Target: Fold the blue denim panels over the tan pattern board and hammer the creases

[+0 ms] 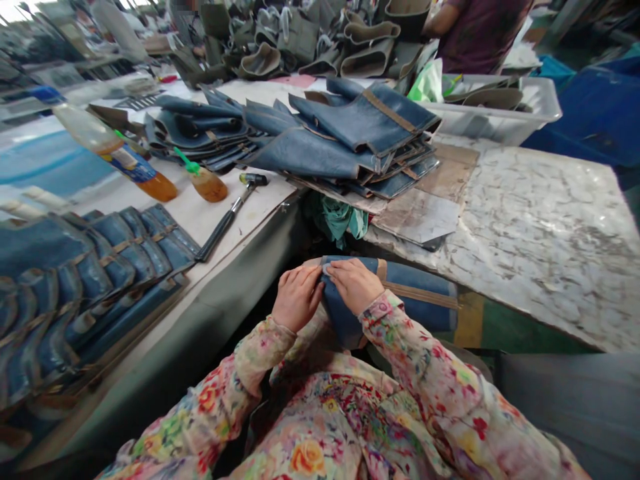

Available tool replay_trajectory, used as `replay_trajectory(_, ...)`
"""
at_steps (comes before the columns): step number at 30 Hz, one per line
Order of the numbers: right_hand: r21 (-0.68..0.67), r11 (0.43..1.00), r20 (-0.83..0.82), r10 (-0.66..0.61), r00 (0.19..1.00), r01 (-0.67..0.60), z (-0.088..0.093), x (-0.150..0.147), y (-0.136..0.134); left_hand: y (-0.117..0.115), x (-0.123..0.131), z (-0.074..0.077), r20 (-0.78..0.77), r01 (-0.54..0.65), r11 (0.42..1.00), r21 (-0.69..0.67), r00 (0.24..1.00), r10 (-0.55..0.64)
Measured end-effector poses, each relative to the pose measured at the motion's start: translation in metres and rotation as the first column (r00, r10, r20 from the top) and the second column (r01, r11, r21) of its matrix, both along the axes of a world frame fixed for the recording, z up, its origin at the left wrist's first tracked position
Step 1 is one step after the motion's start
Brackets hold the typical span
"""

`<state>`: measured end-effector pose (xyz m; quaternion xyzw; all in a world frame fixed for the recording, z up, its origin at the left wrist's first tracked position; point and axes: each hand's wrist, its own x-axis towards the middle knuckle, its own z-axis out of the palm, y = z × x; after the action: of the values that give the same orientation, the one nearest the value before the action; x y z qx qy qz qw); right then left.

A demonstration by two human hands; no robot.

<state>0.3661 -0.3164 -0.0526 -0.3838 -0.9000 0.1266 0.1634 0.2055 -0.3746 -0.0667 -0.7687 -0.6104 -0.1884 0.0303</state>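
Across my lap lies a blue leather boot shaft (415, 273) with a brown strip along it. My left hand (297, 295) has its fingers bent together over the shaft's left end. Close beside it, my right hand (355, 283) grips the same end, thumb and fingers pressed on the edge. A small pale spot shows between the fingertips; I cannot make out what it is. On the bench ahead is a pile of similar blue leather pieces (345, 143).
At left, a hammer (227, 217), a small glue bottle (207, 183) and a larger bottle (125, 160) lie near overlapping blue pieces (110, 253). A white crate (500, 120) stands at back right. Grey-green boot shafts (367, 57) are heaped behind; a person (485, 33) stands there.
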Motion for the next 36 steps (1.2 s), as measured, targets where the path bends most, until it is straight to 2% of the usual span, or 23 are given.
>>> replay_trajectory(5,0.034,0.999,0.005,0.0,1.0,0.0,0.003,0.016,-0.005,0.003,0.006,0.006,-0.047,-0.006,1.0,0.015,0.999,0.006)
replay_trajectory(11,0.147,0.989,0.001,-0.03,1.0,0.03,0.003,0.064,-0.014,0.001,0.004,0.008,-0.072,0.032,0.999,0.036,0.997,-0.029)
replay_trajectory(14,0.192,0.98,0.031,-0.053,0.998,0.046,0.004,0.086,-0.021,0.002,-0.005,0.011,-0.068,0.054,0.998,0.011,0.996,-0.053)
replay_trajectory(16,0.224,0.973,0.048,-0.07,0.996,0.057,0.003,0.096,-0.028,0.008,-0.022,0.018,-0.06,0.018,1.0,0.006,0.998,-0.018)
replay_trajectory(18,0.257,0.964,0.049,-0.081,0.996,0.065,0.001,0.1,-0.037,0.019,-0.05,0.029,-0.051,-0.083,0.995,0.059,0.995,0.086)
replay_trajectory(22,0.288,0.949,-0.032,-0.121,0.992,0.125,-0.009,0.104,-0.058,0.044,-0.123,0.049,0.007,-0.323,0.916,0.237,0.943,0.331)
replay_trajectory(26,0.26,0.943,-0.132,-0.177,0.975,0.206,-0.017,0.108,-0.072,0.071,-0.173,0.042,0.102,-0.454,0.852,0.26,0.891,0.443)
replay_trajectory(29,0.233,0.942,-0.152,-0.21,0.966,0.241,-0.017,0.11,-0.075,0.093,-0.186,0.036,0.128,-0.492,0.851,0.185,0.87,0.476)
replay_trajectory(32,0.218,0.94,-0.151,-0.234,0.96,0.263,-0.017,0.118,-0.075,0.099,-0.182,0.048,0.122,-0.475,0.88,0.017,0.874,0.47)
replay_trajectory(34,0.214,0.934,-0.153,-0.256,0.954,0.285,-0.018,0.128,-0.077,0.087,-0.172,0.061,0.159,-0.461,0.876,-0.142,0.863,0.48)
replay_trajectory(36,0.212,0.928,-0.157,-0.279,0.947,0.308,-0.02,0.137,-0.079,0.062,-0.154,0.071,0.269,-0.402,0.852,-0.335,0.826,0.496)
